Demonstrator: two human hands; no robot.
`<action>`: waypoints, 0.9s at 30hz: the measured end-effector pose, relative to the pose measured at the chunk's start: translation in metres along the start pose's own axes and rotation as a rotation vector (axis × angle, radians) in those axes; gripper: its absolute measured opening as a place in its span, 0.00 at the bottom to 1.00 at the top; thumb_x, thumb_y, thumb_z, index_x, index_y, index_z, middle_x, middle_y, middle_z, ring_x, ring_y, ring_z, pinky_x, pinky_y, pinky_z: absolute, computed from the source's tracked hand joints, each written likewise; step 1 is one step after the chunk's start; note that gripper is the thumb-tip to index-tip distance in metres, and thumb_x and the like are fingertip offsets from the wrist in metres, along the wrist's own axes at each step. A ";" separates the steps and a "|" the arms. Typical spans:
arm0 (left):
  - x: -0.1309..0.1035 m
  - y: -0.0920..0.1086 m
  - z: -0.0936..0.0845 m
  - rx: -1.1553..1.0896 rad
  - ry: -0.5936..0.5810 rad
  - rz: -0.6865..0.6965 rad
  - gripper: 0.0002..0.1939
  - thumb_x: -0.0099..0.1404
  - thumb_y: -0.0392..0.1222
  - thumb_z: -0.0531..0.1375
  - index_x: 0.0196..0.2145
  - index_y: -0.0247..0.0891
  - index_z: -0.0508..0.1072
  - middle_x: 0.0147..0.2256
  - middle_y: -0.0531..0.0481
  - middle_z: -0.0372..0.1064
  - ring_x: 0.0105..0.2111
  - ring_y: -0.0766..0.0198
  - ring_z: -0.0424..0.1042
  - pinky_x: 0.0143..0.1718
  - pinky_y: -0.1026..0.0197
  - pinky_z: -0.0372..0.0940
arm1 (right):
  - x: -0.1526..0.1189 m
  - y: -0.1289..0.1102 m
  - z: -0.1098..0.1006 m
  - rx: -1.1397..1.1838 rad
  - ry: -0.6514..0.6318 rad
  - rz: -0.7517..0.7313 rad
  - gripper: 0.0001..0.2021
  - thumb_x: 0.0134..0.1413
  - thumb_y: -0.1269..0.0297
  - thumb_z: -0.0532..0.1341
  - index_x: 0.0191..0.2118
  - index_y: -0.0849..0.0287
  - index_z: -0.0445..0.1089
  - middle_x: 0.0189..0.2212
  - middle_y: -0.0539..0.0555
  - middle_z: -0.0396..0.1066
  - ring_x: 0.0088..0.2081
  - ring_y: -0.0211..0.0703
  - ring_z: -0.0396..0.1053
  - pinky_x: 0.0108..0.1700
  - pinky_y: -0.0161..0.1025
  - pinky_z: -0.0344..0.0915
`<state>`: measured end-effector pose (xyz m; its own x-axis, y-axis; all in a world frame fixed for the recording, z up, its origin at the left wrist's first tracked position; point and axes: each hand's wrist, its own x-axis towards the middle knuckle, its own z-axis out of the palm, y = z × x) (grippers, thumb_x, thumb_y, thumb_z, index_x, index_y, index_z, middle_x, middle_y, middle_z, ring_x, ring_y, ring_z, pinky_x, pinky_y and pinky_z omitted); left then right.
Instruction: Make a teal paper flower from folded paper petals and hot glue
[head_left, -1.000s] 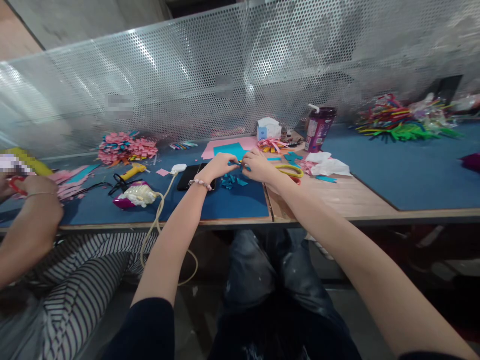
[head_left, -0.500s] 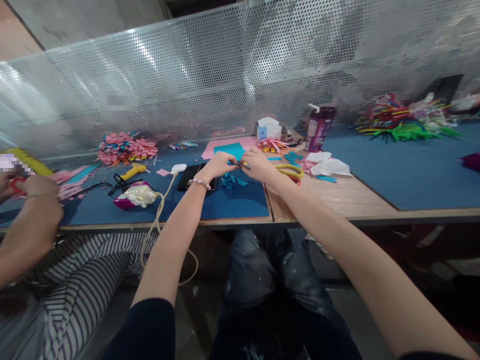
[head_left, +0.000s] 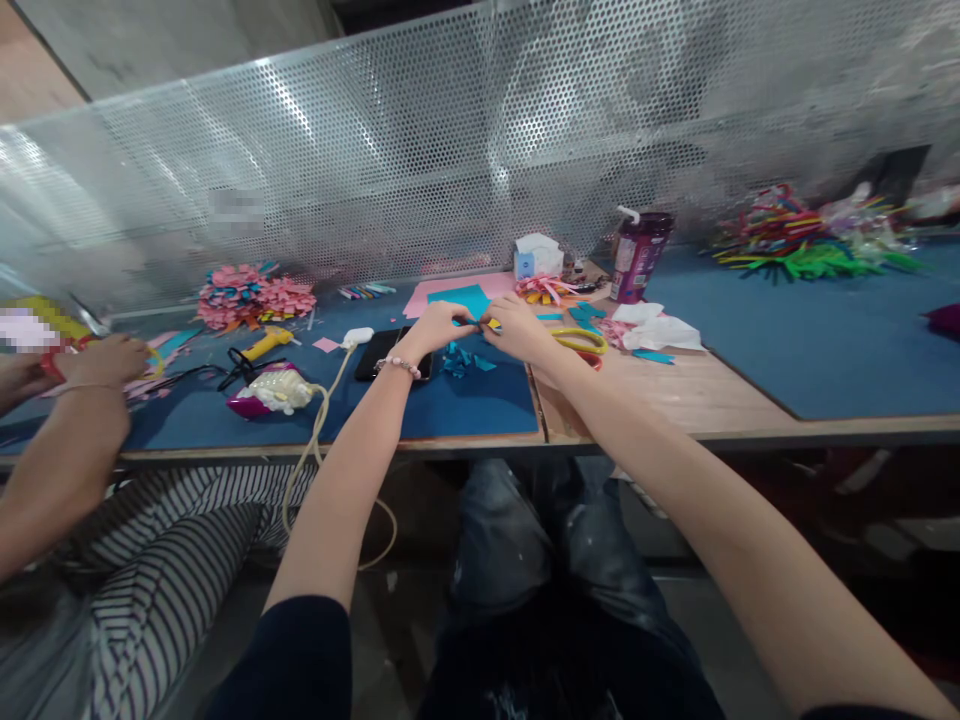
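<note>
Left hand (head_left: 444,326) and right hand (head_left: 513,326) nearly meet, pinching a small piece (head_left: 478,322); yellow bit (head_left: 495,324) now shows, pose barely shifted, so likely same fine handwork.

Worn items, as I see them: beaded bracelet (head_left: 399,367) behind left hand (head_left: 441,330), small round beads, pinkish and pale. Left sleeve (head_left: 292,650) short, dark navy, plain hem. Top (head_left: 472,665) very dark, whitish marks low on front. Below desk's front edge (head_left: 465,444), jeans (head_left: 501,545): faded blue-grey, pale specks.
</note>
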<state>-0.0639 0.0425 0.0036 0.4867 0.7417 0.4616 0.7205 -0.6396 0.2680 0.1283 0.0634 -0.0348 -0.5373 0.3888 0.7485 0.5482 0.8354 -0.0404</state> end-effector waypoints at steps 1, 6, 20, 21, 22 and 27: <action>0.000 -0.001 0.000 0.003 0.001 0.001 0.12 0.61 0.45 0.61 0.34 0.33 0.79 0.34 0.44 0.77 0.36 0.59 0.74 0.38 0.59 0.65 | 0.000 -0.001 0.000 0.001 0.003 0.004 0.06 0.55 0.68 0.57 0.34 0.62 0.71 0.35 0.59 0.71 0.41 0.50 0.63 0.48 0.47 0.58; 0.001 -0.002 0.000 0.010 0.002 0.000 0.11 0.60 0.44 0.61 0.33 0.35 0.79 0.34 0.44 0.77 0.35 0.58 0.74 0.39 0.58 0.65 | 0.001 -0.004 -0.004 0.019 0.003 0.010 0.06 0.56 0.68 0.57 0.35 0.61 0.71 0.35 0.59 0.70 0.41 0.50 0.63 0.48 0.47 0.58; 0.001 -0.003 0.000 -0.077 -0.008 -0.027 0.11 0.58 0.45 0.63 0.32 0.33 0.78 0.32 0.45 0.76 0.34 0.60 0.72 0.37 0.60 0.63 | 0.003 -0.007 -0.005 0.168 0.027 0.129 0.04 0.51 0.71 0.58 0.29 0.60 0.70 0.31 0.57 0.71 0.39 0.49 0.65 0.47 0.46 0.60; 0.001 -0.004 0.000 -0.091 -0.003 -0.031 0.12 0.58 0.46 0.62 0.31 0.33 0.77 0.32 0.45 0.75 0.33 0.61 0.71 0.37 0.60 0.63 | 0.003 -0.007 -0.005 0.184 0.037 0.151 0.04 0.51 0.71 0.58 0.29 0.60 0.70 0.31 0.56 0.72 0.39 0.49 0.66 0.46 0.45 0.60; 0.000 -0.004 0.000 -0.105 0.001 -0.034 0.12 0.59 0.46 0.62 0.31 0.33 0.77 0.31 0.46 0.74 0.32 0.61 0.71 0.36 0.61 0.63 | 0.004 -0.007 -0.006 0.201 0.045 0.172 0.04 0.50 0.71 0.58 0.28 0.60 0.70 0.31 0.56 0.72 0.38 0.48 0.66 0.45 0.44 0.61; -0.001 -0.001 -0.002 -0.181 0.016 -0.036 0.13 0.59 0.47 0.60 0.30 0.33 0.75 0.30 0.48 0.72 0.31 0.64 0.68 0.34 0.62 0.62 | 0.004 -0.006 -0.008 0.277 0.074 0.265 0.05 0.50 0.71 0.57 0.29 0.61 0.71 0.31 0.55 0.73 0.36 0.44 0.68 0.42 0.41 0.63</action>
<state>-0.0655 0.0421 0.0047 0.4527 0.7626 0.4621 0.6364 -0.6393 0.4316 0.1279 0.0565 -0.0266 -0.3473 0.5843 0.7335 0.4626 0.7871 -0.4080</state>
